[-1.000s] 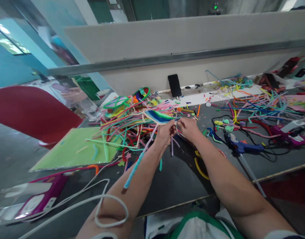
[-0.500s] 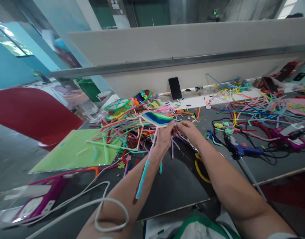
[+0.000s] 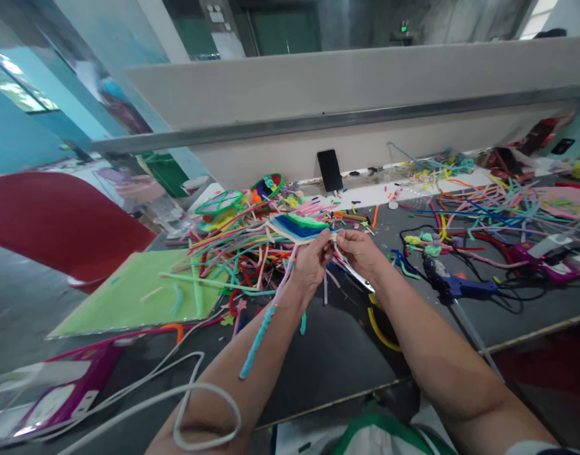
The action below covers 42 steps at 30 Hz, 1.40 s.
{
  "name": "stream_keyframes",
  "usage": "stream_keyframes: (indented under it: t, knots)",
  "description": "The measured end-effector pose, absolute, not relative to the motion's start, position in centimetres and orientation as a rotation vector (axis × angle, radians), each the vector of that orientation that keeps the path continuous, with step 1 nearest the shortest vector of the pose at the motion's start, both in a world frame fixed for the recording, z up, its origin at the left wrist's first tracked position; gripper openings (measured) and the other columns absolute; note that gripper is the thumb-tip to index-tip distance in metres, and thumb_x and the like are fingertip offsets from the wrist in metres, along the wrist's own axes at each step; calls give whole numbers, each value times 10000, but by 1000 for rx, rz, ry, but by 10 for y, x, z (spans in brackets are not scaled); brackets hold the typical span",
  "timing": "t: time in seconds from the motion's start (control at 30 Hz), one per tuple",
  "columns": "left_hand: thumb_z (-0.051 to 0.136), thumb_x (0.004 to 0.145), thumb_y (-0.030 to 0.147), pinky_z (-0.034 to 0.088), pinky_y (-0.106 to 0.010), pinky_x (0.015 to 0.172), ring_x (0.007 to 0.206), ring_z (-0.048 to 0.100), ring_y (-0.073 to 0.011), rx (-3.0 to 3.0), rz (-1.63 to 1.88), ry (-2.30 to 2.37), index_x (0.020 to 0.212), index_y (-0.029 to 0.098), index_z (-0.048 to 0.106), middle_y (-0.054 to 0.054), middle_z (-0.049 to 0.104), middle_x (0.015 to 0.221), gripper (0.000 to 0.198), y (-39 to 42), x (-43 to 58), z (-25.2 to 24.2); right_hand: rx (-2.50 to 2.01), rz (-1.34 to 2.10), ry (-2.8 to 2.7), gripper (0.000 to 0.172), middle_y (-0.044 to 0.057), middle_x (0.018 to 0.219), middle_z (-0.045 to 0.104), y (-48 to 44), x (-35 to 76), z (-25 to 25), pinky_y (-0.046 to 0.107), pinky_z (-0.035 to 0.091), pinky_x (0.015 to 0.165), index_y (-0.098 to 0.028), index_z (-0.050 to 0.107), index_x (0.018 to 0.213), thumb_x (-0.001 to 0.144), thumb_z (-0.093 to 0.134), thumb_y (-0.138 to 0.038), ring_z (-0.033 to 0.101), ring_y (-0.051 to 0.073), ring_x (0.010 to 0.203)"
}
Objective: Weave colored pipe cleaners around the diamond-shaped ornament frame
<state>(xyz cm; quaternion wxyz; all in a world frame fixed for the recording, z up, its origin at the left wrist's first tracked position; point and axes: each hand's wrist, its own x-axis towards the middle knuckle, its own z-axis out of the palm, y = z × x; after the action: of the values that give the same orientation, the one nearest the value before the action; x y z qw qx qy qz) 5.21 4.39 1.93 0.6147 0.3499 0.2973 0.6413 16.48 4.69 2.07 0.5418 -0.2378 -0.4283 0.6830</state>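
My left hand [image 3: 311,262] is closed around the edge of a flat piece of pipe cleaners [image 3: 299,229] in rows of blue, green and cream. A twisted lilac and light-blue pipe cleaner [image 3: 256,344] hangs from it across my left forearm. Close beside it, my right hand [image 3: 362,249] pinches a pale pipe cleaner end [image 3: 336,238] at the piece's right corner. Below the right hand lies a shiny metal tool [image 3: 359,278], partly hidden, its kind unclear. Loose coloured pipe cleaners [image 3: 242,253] are heaped behind and left of the left hand.
A blue glue gun [image 3: 470,287] with black cable lies at the right. A phone [image 3: 330,170] leans against the back panel. On the left are a green sheet [image 3: 114,297], a purple device [image 3: 72,385] and a white cable [image 3: 195,385]. More pipe cleaners [image 3: 498,202] cover the right back.
My right hand's fingers have shifted slightly at the piece's corner, and more of the metal tool shows beneath. The hanging lilac and blue strand has swung left.
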Motion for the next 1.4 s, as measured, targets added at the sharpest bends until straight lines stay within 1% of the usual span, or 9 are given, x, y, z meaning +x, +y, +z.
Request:
stream_keyframes:
  t: [0.17, 0.27, 0.43, 0.67, 0.9, 1.13, 1.23, 1.33, 1.4]
  knots:
    - [803, 620, 318, 241, -166, 375, 384, 340, -15, 820, 1480, 621, 571, 148, 442, 79, 394, 471, 402, 45, 52, 22, -498, 1706, -1026, 285, -34, 532, 538, 49, 170, 20, 235, 334, 547, -164, 608, 608, 580, 819, -353, 428, 84, 511]
    - [804, 613, 332, 259, -165, 380, 404, 391, -25, 811, 1484, 673, 600, 139, 493, 59, 462, 499, 366, 47, 51, 20, -507, 1724, -1064, 256, -17, 598, 593, 51, 174, 18, 243, 371, 608, -157, 658, 682, 625, 802, -360, 483, 94, 563]
    - [799, 616, 325, 303, -154, 398, 452, 480, -38, 786, 1478, 715, 644, 117, 571, 21, 567, 558, 310, 51, 47, 14, -542, 1718, -1119, 267, 1, 674, 637, 51, 177, 17, 248, 392, 697, -142, 686, 706, 600, 819, -348, 540, 105, 658]
    - [808, 592, 342, 381, -155, 439, 465, 539, -53, 712, 1436, 780, 667, 127, 593, 27, 600, 557, 313, 53, 46, 12, -589, 1725, -1121, 236, -18, 603, 608, 50, 176, 20, 244, 378, 637, -139, 675, 668, 616, 804, -330, 496, 85, 575]
    - [804, 595, 347, 400, -159, 449, 455, 540, -54, 734, 1470, 784, 671, 124, 596, 27, 597, 546, 314, 51, 47, 10, -609, 1699, -1139, 263, -8, 592, 600, 52, 177, 18, 245, 350, 616, -131, 667, 645, 614, 799, -357, 472, 87, 568]
    - [821, 554, 328, 363, -148, 414, 442, 529, -51, 699, 1427, 804, 629, 124, 590, 24, 594, 523, 318, 49, 48, 12, -601, 1702, -1155, 255, -22, 562, 563, 56, 176, 12, 243, 339, 606, -144, 640, 621, 601, 795, -345, 450, 88, 546]
    - [830, 542, 335, 400, -157, 441, 459, 542, -59, 691, 1417, 821, 644, 130, 601, 28, 595, 526, 323, 47, 48, 15, -558, 1689, -1168, 286, -25, 573, 563, 55, 175, 11, 240, 344, 605, -147, 628, 604, 563, 809, -365, 447, 85, 546]
    - [832, 527, 359, 422, -175, 469, 472, 542, -66, 698, 1385, 827, 663, 132, 610, 30, 588, 534, 345, 44, 48, 16, -595, 1701, -1226, 308, -24, 553, 564, 54, 182, 12, 240, 344, 578, -152, 608, 586, 598, 787, -402, 435, 82, 514]
    - [823, 538, 366, 401, -181, 459, 458, 514, -61, 755, 1362, 820, 649, 130, 599, 33, 564, 523, 344, 43, 48, 14, -695, 1703, -1343, 323, 3, 591, 612, 58, 190, 12, 252, 373, 603, -143, 650, 637, 619, 770, -443, 494, 105, 555]
